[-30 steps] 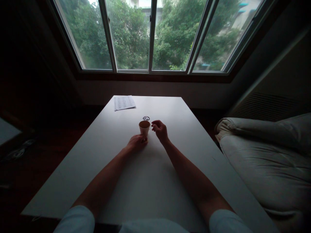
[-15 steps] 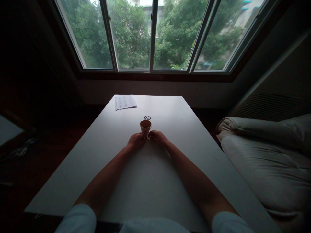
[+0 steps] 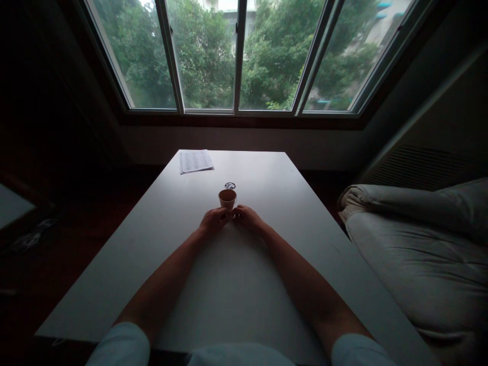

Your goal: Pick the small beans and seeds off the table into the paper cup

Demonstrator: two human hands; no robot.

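Observation:
A brown cup (image 3: 227, 195), wide at the rim and narrower below, stands upright on the white table with its opening showing. My left hand (image 3: 214, 219) is closed round the lower left of the cup, with its fingertips in front of the base. On the other side, the bent fingers of my right hand (image 3: 247, 216) are pinched together close to the cup's lower right. Whatever they pinch is too small and dark to make out. A thin pale loop shows beside the cup's right wall. Just behind the cup lies a small dark coil (image 3: 230, 186).
Printed sheets of paper (image 3: 196, 160) lie at the far left of the white table (image 3: 236, 300). A folded pale mattress or cushion (image 3: 415, 254) is along the right side. Beyond the table is a window (image 3: 236, 61). Cables (image 3: 28, 240) lie on the dark floor at left.
The fingers of my right hand have come slightly closer to those of my left hand in front of the cup's base. Otherwise the hands and cup look nearly the same.

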